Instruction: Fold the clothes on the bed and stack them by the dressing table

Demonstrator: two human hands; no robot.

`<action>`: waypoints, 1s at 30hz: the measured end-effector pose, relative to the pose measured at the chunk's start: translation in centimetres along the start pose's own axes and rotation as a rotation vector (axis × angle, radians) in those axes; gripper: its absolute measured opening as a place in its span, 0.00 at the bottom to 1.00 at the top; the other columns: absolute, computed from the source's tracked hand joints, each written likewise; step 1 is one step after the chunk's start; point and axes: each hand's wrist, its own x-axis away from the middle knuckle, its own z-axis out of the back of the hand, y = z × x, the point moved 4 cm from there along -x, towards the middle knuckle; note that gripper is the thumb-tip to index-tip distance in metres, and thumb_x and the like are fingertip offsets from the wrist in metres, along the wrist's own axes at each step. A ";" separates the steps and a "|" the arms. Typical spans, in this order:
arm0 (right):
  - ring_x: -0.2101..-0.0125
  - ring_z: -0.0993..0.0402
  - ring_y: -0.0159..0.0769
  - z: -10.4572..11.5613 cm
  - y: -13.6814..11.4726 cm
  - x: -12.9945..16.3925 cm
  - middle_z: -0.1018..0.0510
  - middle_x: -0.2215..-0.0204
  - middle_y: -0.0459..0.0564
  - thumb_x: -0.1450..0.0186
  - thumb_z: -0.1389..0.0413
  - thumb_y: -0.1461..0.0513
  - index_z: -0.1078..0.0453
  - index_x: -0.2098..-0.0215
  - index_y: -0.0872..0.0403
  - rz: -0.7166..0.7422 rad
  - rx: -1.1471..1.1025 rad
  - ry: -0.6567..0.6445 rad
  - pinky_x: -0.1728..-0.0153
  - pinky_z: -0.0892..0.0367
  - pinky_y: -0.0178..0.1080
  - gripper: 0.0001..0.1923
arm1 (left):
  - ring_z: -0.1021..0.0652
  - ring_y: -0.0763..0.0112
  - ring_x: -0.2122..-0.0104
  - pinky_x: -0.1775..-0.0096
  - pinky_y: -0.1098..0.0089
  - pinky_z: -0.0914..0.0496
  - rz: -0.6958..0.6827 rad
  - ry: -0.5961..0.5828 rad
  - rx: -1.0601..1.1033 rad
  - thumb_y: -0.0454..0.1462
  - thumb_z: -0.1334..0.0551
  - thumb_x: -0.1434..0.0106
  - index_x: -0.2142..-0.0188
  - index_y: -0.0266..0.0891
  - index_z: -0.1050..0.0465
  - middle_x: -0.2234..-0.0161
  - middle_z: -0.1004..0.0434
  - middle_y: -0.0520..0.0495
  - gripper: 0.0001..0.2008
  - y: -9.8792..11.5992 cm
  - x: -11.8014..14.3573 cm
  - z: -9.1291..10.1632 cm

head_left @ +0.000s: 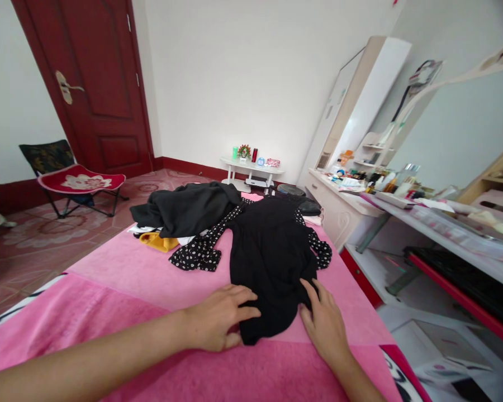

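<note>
A black top (272,251) with white-patterned black sleeves lies spread on a pink bedspread (121,268), its hem towards me. My left hand (220,317) rests at the hem's left corner, fingers apart and fingertips over the cloth. At the right edge of the hem, my right hand (324,321) touches the fabric with spread fingers, its thumb beside the edge. The left sleeve (197,254) angles outward across the bedspread, and the right sleeve (319,249) lies bent near the bed's right side.
Left of the top sits a pile of dark clothes (188,206) with a yellow garment (159,242) beneath. A folding chair (81,180) stands by the red door (88,84). A cluttered dressing table (444,223) runs along the right, and a small white table (251,166) stands at the wall.
</note>
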 end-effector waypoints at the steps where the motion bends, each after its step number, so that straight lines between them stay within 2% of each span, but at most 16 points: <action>1: 0.46 0.38 0.46 0.0 0.0 0.0 0.38 0.44 0.56 0.36 0.54 0.63 0.42 0.40 0.50 -0.002 -0.008 0.000 0.51 0.36 0.48 0.25 | 0.33 0.57 0.46 0.46 0.58 0.37 -0.002 0.002 0.037 0.39 0.38 0.48 0.47 0.46 0.33 0.43 0.37 0.45 0.27 0.2 -0.2 -0.3; 5: 0.45 0.39 0.45 -0.1 0.3 0.1 0.38 0.44 0.54 0.39 0.55 0.67 0.42 0.40 0.50 -0.011 -0.097 0.003 0.48 0.38 0.48 0.28 | 0.28 0.64 0.57 0.54 0.65 0.34 0.020 0.004 0.165 0.29 0.45 0.51 0.58 0.43 0.28 0.57 0.26 0.48 0.20 0.3 -1.0 -0.3; 9: 0.46 0.37 0.41 -0.5 1.7 0.1 0.33 0.47 0.51 0.40 0.56 0.68 0.36 0.45 0.49 -0.026 -0.390 0.041 0.46 0.40 0.47 0.26 | 0.28 0.70 0.70 0.66 0.72 0.35 0.241 0.164 0.359 0.28 0.49 0.52 0.68 0.40 0.30 0.72 0.28 0.52 0.14 -1.3 -0.8 2.0; 12: 0.52 0.31 0.41 0.6 3.0 -0.2 0.26 0.54 0.51 0.39 0.53 0.63 0.32 0.52 0.52 -0.154 -0.703 0.127 0.48 0.37 0.44 0.18 | 0.30 0.71 0.73 0.69 0.73 0.36 0.387 0.361 0.495 0.31 0.50 0.50 0.73 0.38 0.32 0.76 0.31 0.53 0.09 -4.0 0.4 6.0; 15: 0.60 0.27 0.41 3.6 2.7 -0.7 0.23 0.61 0.50 0.40 0.48 0.58 0.30 0.56 0.53 -0.302 -0.816 0.239 0.55 0.33 0.42 0.15 | 0.30 0.70 0.72 0.70 0.73 0.36 0.513 0.639 0.544 0.36 0.49 0.47 0.73 0.37 0.32 0.76 0.32 0.53 0.08 -7.7 3.0 11.3; 16: 0.61 0.27 0.41 4.9 2.1 -0.9 0.24 0.62 0.49 0.41 0.47 0.58 0.30 0.58 0.53 -0.296 -0.811 0.273 0.56 0.33 0.41 0.14 | 0.31 0.71 0.73 0.70 0.73 0.36 0.543 0.743 0.532 0.37 0.48 0.47 0.73 0.37 0.32 0.76 0.32 0.53 0.08 -8.7 4.0 13.0; 18: 0.60 0.28 0.40 7.4 0.2 -1.3 0.24 0.62 0.49 0.41 0.47 0.60 0.29 0.61 0.51 -0.181 -0.777 0.311 0.56 0.34 0.40 0.11 | 0.31 0.71 0.72 0.69 0.74 0.35 0.564 0.914 0.485 0.37 0.47 0.48 0.73 0.37 0.32 0.75 0.31 0.54 0.08 -10.2 5.8 15.6; 19: 0.59 0.29 0.40 8.2 -0.8 -1.5 0.25 0.61 0.49 0.42 0.48 0.62 0.29 0.62 0.51 -0.094 -0.754 0.292 0.55 0.35 0.39 0.10 | 0.31 0.72 0.72 0.68 0.74 0.35 0.568 0.936 0.469 0.36 0.47 0.48 0.72 0.37 0.32 0.74 0.31 0.54 0.08 -10.6 6.5 16.2; 20: 0.59 0.29 0.39 8.5 -1.8 -1.5 0.25 0.61 0.49 0.43 0.49 0.64 0.29 0.62 0.50 -0.007 -0.726 0.231 0.55 0.36 0.39 0.11 | 0.30 0.72 0.72 0.68 0.74 0.35 0.576 0.887 0.464 0.36 0.47 0.48 0.71 0.37 0.31 0.74 0.31 0.54 0.08 -10.8 6.8 16.4; 21: 0.59 0.29 0.38 8.4 -2.6 -1.5 0.25 0.61 0.48 0.44 0.50 0.66 0.29 0.63 0.50 0.063 -0.692 0.127 0.56 0.36 0.38 0.13 | 0.30 0.72 0.72 0.68 0.74 0.34 0.585 0.762 0.470 0.35 0.47 0.48 0.71 0.38 0.30 0.74 0.30 0.54 0.08 -10.7 7.0 16.0; 23: 0.61 0.29 0.37 7.1 -3.4 -0.9 0.25 0.63 0.46 0.48 0.52 0.69 0.28 0.64 0.49 0.135 -0.624 -0.152 0.59 0.35 0.36 0.17 | 0.28 0.72 0.72 0.68 0.74 0.33 0.580 0.324 0.492 0.33 0.47 0.49 0.71 0.39 0.28 0.73 0.27 0.55 0.09 -9.9 7.0 13.7; 25: 0.64 0.28 0.36 5.7 -3.2 -0.1 0.25 0.66 0.45 0.49 0.50 0.69 0.27 0.66 0.49 0.120 -0.605 -0.386 0.62 0.34 0.35 0.16 | 0.25 0.70 0.71 0.68 0.73 0.32 0.510 -0.172 0.496 0.33 0.43 0.50 0.69 0.40 0.25 0.72 0.24 0.54 0.10 -8.3 7.3 10.5; 26: 0.65 0.28 0.36 5.2 -2.8 0.2 0.24 0.66 0.45 0.48 0.48 0.68 0.26 0.66 0.49 0.091 -0.623 -0.465 0.63 0.34 0.35 0.14 | 0.25 0.69 0.71 0.69 0.73 0.32 0.470 -0.356 0.488 0.34 0.41 0.51 0.67 0.41 0.24 0.72 0.23 0.54 0.11 -7.4 7.5 9.2; 27: 0.66 0.28 0.36 5.0 -2.4 0.3 0.24 0.67 0.45 0.45 0.46 0.65 0.26 0.65 0.50 0.054 -0.658 -0.516 0.64 0.34 0.35 0.11 | 0.24 0.68 0.71 0.69 0.73 0.32 0.441 -0.476 0.484 0.35 0.38 0.51 0.64 0.41 0.24 0.71 0.23 0.53 0.12 -6.7 7.4 8.1; 28: 0.67 0.28 0.36 4.9 -1.9 0.3 0.24 0.68 0.46 0.43 0.45 0.61 0.26 0.64 0.51 0.013 -0.702 -0.544 0.65 0.34 0.36 0.09 | 0.23 0.67 0.70 0.70 0.73 0.31 0.423 -0.531 0.485 0.38 0.35 0.51 0.61 0.41 0.24 0.70 0.22 0.52 0.15 -6.0 7.0 7.4; 30: 0.70 0.28 0.36 4.9 -0.8 -0.4 0.24 0.71 0.47 0.38 0.48 0.54 0.26 0.64 0.53 -0.054 -0.774 -0.529 0.68 0.34 0.36 0.13 | 0.23 0.67 0.68 0.68 0.72 0.30 0.375 -0.476 0.493 0.42 0.35 0.48 0.57 0.42 0.25 0.67 0.22 0.50 0.18 -5.1 5.0 6.8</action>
